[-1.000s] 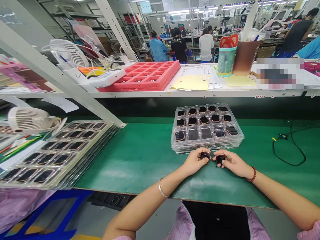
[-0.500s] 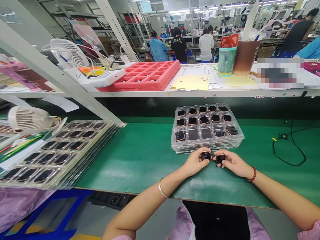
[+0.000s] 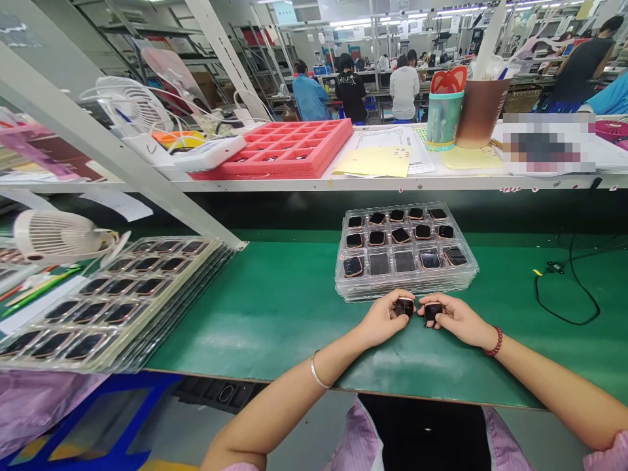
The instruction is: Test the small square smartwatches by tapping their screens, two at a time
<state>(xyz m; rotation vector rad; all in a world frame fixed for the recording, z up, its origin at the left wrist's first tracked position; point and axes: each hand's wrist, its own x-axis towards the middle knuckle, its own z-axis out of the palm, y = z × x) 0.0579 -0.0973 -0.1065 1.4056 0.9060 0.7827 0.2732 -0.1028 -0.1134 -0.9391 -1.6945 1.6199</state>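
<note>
Side by side over the green bench, each of my hands grips one smartwatch body without a strap. My left hand is closed on a watch with a dark screen and a gold-coloured rim. Thumb and fingers of my right hand pinch a similar watch, its screen facing up. Just beyond my hands lies a stack of clear plastic trays. Watches fill most compartments of its top tray; two in the front row hold none.
Another tray stack with several watches stands at the left, beside a white fan. A black cable lies at the right. On the shelf above are a red foam tray, papers and a brown cup.
Text that showed on the left-hand watch's screen is gone, and the screen now looks dark with reflections. Both hands have stayed in place.
</note>
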